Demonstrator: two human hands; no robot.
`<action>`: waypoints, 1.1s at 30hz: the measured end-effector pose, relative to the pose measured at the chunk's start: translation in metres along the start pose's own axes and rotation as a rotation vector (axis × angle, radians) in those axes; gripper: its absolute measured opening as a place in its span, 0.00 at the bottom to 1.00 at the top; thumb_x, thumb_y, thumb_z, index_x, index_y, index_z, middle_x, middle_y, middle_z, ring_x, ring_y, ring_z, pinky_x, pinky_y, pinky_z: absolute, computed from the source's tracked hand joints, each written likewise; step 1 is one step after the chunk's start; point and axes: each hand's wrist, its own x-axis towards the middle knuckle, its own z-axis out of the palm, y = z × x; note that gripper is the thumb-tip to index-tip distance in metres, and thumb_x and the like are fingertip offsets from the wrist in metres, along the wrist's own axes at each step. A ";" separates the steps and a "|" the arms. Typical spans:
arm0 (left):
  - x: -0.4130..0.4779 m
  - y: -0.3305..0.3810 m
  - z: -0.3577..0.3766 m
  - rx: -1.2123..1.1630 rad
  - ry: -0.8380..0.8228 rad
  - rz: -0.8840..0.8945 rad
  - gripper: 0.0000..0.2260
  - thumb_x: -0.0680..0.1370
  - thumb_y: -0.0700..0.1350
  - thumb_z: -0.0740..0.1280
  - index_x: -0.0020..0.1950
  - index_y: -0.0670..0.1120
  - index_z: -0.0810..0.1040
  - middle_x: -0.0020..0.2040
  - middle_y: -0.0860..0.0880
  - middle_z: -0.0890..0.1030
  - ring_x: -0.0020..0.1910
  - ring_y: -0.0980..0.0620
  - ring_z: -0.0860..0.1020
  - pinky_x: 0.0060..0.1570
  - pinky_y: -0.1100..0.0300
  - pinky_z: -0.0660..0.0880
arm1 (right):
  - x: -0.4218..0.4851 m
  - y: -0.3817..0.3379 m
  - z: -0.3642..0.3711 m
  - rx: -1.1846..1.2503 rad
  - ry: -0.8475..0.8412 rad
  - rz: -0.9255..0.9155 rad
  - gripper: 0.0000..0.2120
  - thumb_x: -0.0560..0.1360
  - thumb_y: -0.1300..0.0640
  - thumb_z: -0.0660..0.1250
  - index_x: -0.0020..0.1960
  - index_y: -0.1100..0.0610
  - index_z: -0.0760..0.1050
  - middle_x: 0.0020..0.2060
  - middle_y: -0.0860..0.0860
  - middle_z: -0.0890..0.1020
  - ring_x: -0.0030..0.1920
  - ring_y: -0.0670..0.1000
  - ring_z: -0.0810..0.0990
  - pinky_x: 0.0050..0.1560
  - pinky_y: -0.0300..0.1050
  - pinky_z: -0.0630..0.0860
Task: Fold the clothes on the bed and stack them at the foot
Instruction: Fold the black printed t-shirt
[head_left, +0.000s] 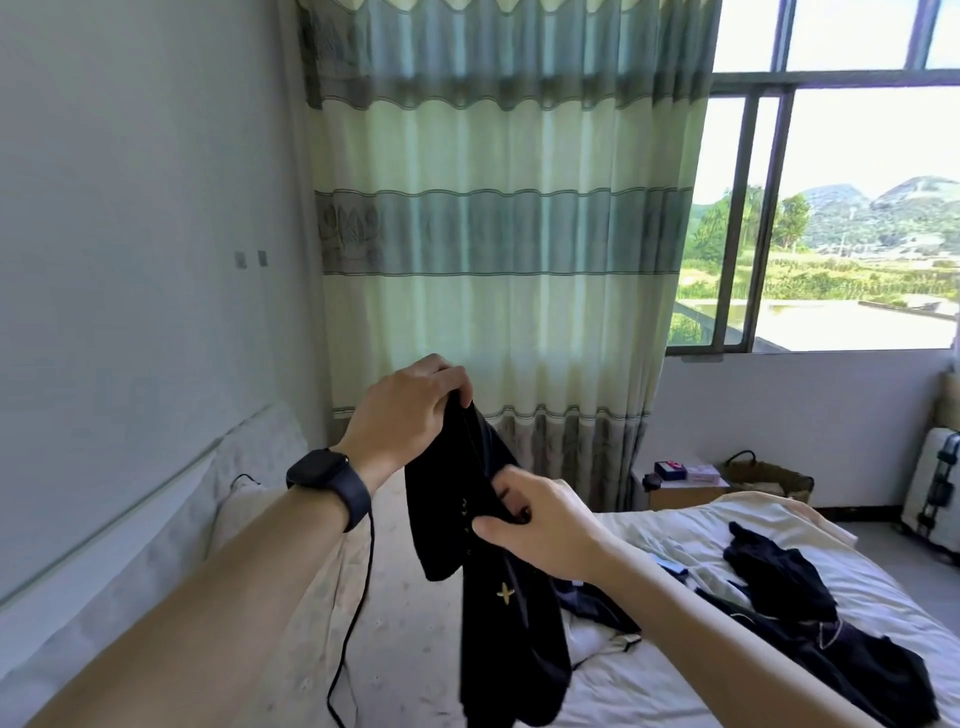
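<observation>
Left hand (415, 410) grips black garment (498, 623) high, letting it hang straight. Right hand (540, 525), at 5 o'clock, pinches its edge, probably aligning.

The black fabric garment (509, 649) bears small gold cross marks. The long pleated curtain (498, 234) alternates pale green and grey-green wavy bands. The bed sheet (623, 696) is white, the crumpled clothes (779, 582) dark navy, the wrist watch (319, 475) black.

Bare sheet (410, 649) btwn cable (372, 545) & hanging garment (498, 623); dark clothes pile (779, 577) blocks rt side
</observation>
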 end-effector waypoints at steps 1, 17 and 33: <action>-0.003 -0.004 0.000 0.004 0.004 -0.010 0.13 0.78 0.36 0.63 0.46 0.54 0.78 0.51 0.56 0.80 0.44 0.47 0.79 0.40 0.52 0.77 | -0.005 0.005 -0.004 -0.083 -0.081 0.030 0.16 0.69 0.34 0.67 0.41 0.46 0.71 0.32 0.43 0.78 0.32 0.43 0.75 0.34 0.39 0.72; -0.066 -0.031 0.025 0.111 -0.222 -0.110 0.16 0.78 0.40 0.64 0.56 0.62 0.73 0.51 0.58 0.78 0.45 0.47 0.81 0.42 0.51 0.78 | -0.043 0.045 -0.084 -0.616 -0.233 0.224 0.14 0.74 0.38 0.70 0.33 0.43 0.76 0.31 0.44 0.79 0.33 0.44 0.77 0.35 0.45 0.76; -0.114 -0.018 0.054 0.067 -0.752 -0.192 0.18 0.73 0.31 0.62 0.54 0.52 0.74 0.50 0.56 0.74 0.58 0.49 0.76 0.63 0.53 0.69 | -0.052 0.056 -0.043 -0.676 0.172 0.058 0.11 0.78 0.50 0.66 0.51 0.50 0.86 0.53 0.45 0.82 0.55 0.51 0.78 0.58 0.45 0.76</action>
